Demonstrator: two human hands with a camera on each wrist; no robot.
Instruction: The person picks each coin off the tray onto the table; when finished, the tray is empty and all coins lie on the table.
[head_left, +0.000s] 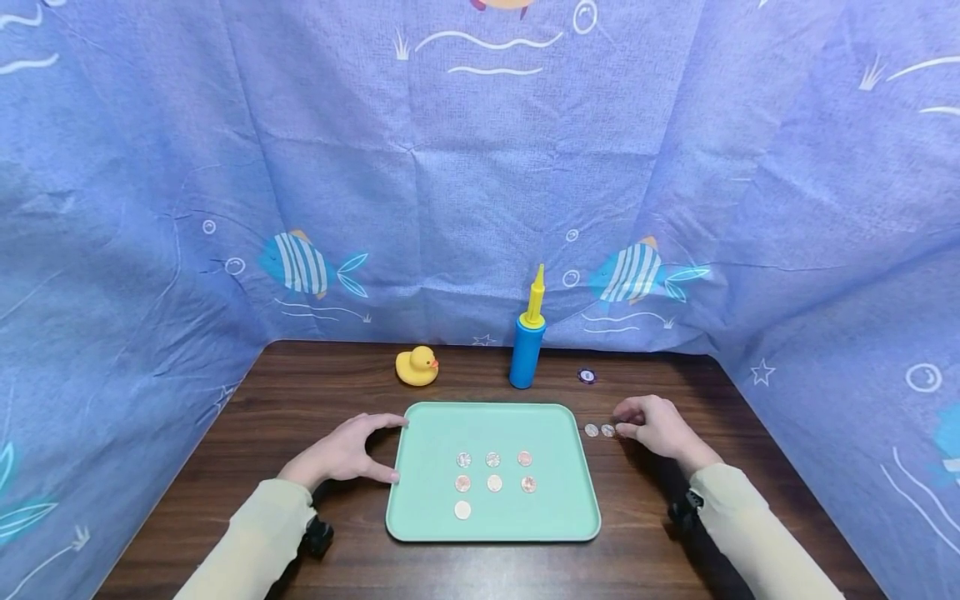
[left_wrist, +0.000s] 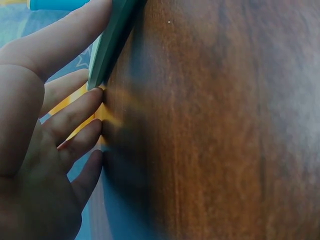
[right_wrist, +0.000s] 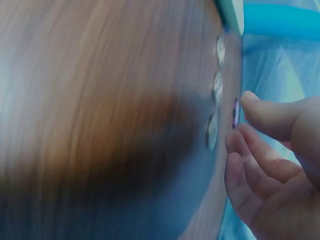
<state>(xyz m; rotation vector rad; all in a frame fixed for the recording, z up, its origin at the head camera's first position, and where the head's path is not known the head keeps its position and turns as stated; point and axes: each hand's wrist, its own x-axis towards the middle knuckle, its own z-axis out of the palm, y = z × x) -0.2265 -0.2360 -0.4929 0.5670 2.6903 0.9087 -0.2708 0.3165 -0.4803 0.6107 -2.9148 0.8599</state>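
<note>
Table [head_left: 480, 571] beneath tray [head_left: 558, 471], blue backdrop [head_left: 480, 200]

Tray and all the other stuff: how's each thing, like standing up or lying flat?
Tray, flat
Seven coins, lying flat in it
Loose coins, flat beside the tray
Toy duck, upright
Pump, standing upright
Round chip, lying flat
Left hand, open, at the tray's edge
Right hand, open, by the loose coins
Cloth, hanging, creased

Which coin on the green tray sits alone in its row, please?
The coin nearest the person's edge of the tray, in the left column; the other six coins lie in two rows of three.
</note>
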